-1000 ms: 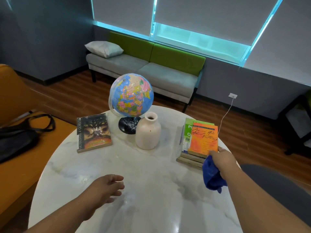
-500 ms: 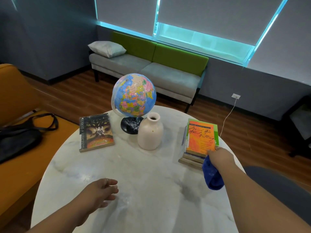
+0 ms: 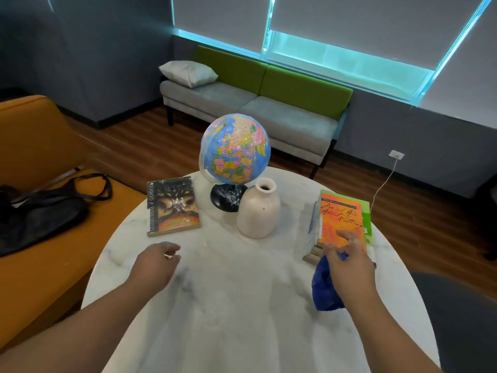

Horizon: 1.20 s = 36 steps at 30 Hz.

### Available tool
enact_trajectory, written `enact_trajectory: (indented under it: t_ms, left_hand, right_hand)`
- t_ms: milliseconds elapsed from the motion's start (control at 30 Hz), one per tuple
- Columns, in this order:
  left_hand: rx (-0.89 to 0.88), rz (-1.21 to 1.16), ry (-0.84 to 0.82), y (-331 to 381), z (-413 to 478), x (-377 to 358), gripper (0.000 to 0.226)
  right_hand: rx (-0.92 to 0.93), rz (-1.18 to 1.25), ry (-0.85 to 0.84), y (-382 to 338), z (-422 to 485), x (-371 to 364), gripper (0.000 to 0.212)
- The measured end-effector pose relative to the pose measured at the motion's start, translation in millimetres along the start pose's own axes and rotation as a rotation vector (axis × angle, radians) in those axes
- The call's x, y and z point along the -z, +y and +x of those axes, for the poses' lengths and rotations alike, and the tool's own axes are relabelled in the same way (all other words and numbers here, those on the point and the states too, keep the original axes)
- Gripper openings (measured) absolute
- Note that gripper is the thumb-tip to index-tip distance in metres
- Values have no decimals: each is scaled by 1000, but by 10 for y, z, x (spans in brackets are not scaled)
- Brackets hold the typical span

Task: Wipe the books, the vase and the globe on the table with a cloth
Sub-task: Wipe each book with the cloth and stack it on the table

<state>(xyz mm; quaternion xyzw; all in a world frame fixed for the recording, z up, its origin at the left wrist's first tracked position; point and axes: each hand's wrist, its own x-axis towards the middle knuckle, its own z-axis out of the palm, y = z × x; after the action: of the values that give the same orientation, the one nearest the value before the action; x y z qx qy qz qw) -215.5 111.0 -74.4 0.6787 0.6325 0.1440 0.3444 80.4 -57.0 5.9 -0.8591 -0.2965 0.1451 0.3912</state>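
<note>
Your right hand (image 3: pixel 349 262) grips the blue cloth (image 3: pixel 325 292) at the table's (image 3: pixel 228 305) right edge, fingers spread over the orange book (image 3: pixel 340 219) topping the stack. Meanwhile your left hand (image 3: pixel 158 262) hovers loosely curled near the dark book (image 3: pixel 173 205). The globe (image 3: pixel 235 149) and vase (image 3: pixel 258 211) sit toward the far edge.

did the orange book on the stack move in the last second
Yes: the orange book slid left over the green book under it, whose cover now shows on the right.

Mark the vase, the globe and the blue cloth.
vase (image 3: pixel 258 211): head view, middle of its cream body.
globe (image 3: pixel 236 149): head view, middle of the map sphere.
blue cloth (image 3: pixel 322 290): head view, its hanging lower fold.
</note>
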Motion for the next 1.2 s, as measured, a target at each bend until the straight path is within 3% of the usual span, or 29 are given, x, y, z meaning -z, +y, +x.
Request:
enact_trajectory:
  t_ms: [100,200,333,533,667,967,1200]
  left_hand:
    - [57,-12,116,24,353,68,32]
    - [219,-40,192,-27,664,126,22]
    - [400,-31,192,-101,914,119,28]
    - [527,-36,148,-60,1144,26,43]
    - [543,24,106,-38,1226,45,49]
    - [514,-7,67,-79,1256,141,38]
    - [493,-373,31,-196,1098,124,23]
  right_hand:
    - [3,13,-111,6,-159,-133,25]
    - [-11,2,-204,75,-296,-212,13]
    - [-76,-61,-238,156,-365,-237,13]
    - [-131,-75,-220,217,-337,-225,3]
    - [-146,-80,-221,229,-307,-237,5]
    - [-149,-63,-254,250,-364,-291,20]
    - [-137,-62,-280,258,-382,-310,20]
